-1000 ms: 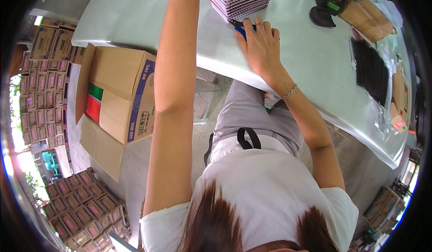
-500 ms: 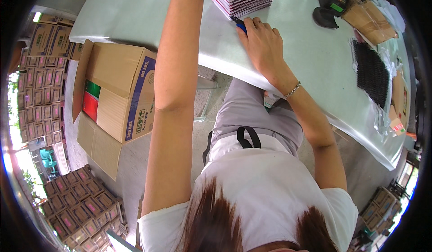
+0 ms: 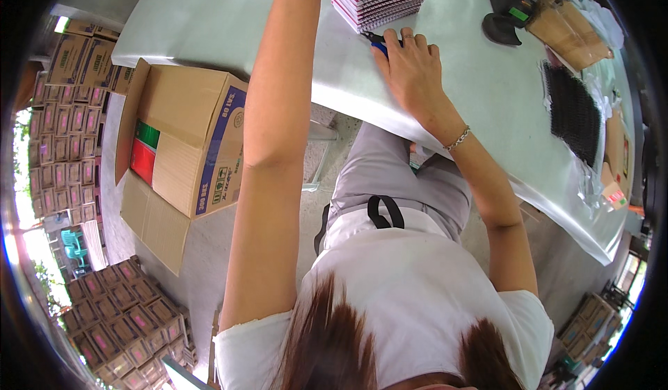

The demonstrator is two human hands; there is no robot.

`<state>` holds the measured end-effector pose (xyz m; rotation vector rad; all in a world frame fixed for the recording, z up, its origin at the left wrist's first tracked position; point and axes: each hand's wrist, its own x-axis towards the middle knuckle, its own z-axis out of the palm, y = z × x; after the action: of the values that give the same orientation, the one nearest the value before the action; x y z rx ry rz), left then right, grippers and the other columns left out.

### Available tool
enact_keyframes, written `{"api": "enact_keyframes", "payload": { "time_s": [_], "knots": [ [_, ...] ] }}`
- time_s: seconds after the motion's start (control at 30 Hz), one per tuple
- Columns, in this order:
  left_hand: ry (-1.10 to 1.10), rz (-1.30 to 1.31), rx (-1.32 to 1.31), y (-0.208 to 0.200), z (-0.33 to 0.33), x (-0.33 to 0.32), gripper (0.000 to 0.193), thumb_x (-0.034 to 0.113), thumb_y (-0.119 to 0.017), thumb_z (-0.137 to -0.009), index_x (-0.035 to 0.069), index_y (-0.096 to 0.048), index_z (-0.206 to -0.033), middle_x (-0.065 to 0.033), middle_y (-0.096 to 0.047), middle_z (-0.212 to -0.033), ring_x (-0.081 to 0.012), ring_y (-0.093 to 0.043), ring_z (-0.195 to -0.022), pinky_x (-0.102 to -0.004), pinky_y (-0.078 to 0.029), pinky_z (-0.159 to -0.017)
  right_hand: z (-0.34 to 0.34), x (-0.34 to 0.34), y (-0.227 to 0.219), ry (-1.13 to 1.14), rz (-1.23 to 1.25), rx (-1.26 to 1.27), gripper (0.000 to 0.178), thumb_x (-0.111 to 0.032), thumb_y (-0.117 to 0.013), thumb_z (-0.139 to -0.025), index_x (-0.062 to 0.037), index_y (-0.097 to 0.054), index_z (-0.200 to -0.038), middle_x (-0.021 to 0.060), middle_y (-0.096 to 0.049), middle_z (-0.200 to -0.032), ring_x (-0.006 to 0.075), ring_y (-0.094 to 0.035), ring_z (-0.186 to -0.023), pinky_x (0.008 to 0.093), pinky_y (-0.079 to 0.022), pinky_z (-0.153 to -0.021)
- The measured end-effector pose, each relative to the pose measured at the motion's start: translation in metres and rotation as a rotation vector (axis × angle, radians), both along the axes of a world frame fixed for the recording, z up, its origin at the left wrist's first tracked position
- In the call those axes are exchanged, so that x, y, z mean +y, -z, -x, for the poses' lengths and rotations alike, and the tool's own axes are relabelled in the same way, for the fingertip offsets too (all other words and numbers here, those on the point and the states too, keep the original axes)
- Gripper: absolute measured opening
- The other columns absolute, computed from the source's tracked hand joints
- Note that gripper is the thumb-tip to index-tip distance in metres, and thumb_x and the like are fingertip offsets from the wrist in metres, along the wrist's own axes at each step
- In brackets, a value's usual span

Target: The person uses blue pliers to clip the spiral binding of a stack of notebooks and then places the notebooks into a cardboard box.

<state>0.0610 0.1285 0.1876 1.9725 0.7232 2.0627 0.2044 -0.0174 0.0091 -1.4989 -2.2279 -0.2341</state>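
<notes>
A stack of spiral-bound notebooks point(image 3: 386, 4), white with red edges, stands at the top middle of the table. Just below its near corner, my right hand point(image 3: 410, 70) is closed over a pair of blue-handled pliers point(image 3: 379, 44). Their dark jaws point toward the bottom of the stack; most of the handles are hidden under my fingers. My left arm point(image 3: 282, 91) stretches away past the top edge of the picture, to the left of the stack, so the left hand is out of sight.
An open cardboard box point(image 3: 188, 139) with red and green items inside stands left of the table point(image 3: 473, 112). Toward the right lie a tape dispenser point(image 3: 504, 14), a torn brown carton point(image 3: 570, 32) and a black mesh-like bundle of binding coils point(image 3: 572, 112). Stacked cartons point(image 3: 125, 320) fill the far left.
My right hand has shifted slightly right, its fingers a little more spread, and more of the pliers' jaws shows. My left arm has swung slightly right, its hand still out of view.
</notes>
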Motion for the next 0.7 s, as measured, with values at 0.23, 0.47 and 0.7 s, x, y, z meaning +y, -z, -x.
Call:
{"api": "enact_keyframes", "payload": {
  "time_s": [0.23, 0.47, 0.7],
  "knots": [
    [0.037, 0.030, -0.023, 0.001, 0.000, -0.001, 0.042, 0.030, -0.046, -0.100, -0.005, -0.070, -0.099, -0.0135, -0.066, -0.098, -0.0223, -0.057, -0.092, -0.0351, -0.044, -0.087, 0.003, 0.003, 0.001, 0.015, -0.010, -0.031, 0.033, -0.036, -0.057, -0.100, -0.0051, -0.061, -0.110, 0.0170, -0.067, -0.112, 0.0316, -0.064, -0.094, 0.0454, -0.048, -0.081],
    [0.091, 0.092, -0.026, 0.002, -0.001, -0.006, 0.042, 0.029, -0.045, -0.100, -0.005, -0.069, -0.098, -0.0140, -0.064, -0.095, -0.0224, -0.056, -0.091, -0.0360, -0.043, -0.085, 0.009, 0.021, -0.029, -0.064, 0.488, 0.014, 0.032, -0.035, -0.056, -0.100, -0.0037, -0.060, -0.104, 0.0174, -0.070, -0.095, 0.0309, -0.071, -0.075, 0.0472, -0.055, -0.070],
    [-0.020, 0.005, 0.045, -0.003, 0.001, -0.002, 0.040, 0.027, -0.044, -0.102, -0.005, -0.068, -0.099, -0.0140, -0.062, -0.094, -0.0242, -0.055, -0.094, -0.0362, -0.041, -0.088, -0.010, 0.030, -0.013, -0.139, 0.232, -0.064, 0.031, -0.033, -0.053, -0.101, -0.0026, -0.059, -0.106, 0.0185, -0.068, -0.089, 0.0331, -0.072, -0.075, 0.0493, -0.056, -0.067]
  ]
}}
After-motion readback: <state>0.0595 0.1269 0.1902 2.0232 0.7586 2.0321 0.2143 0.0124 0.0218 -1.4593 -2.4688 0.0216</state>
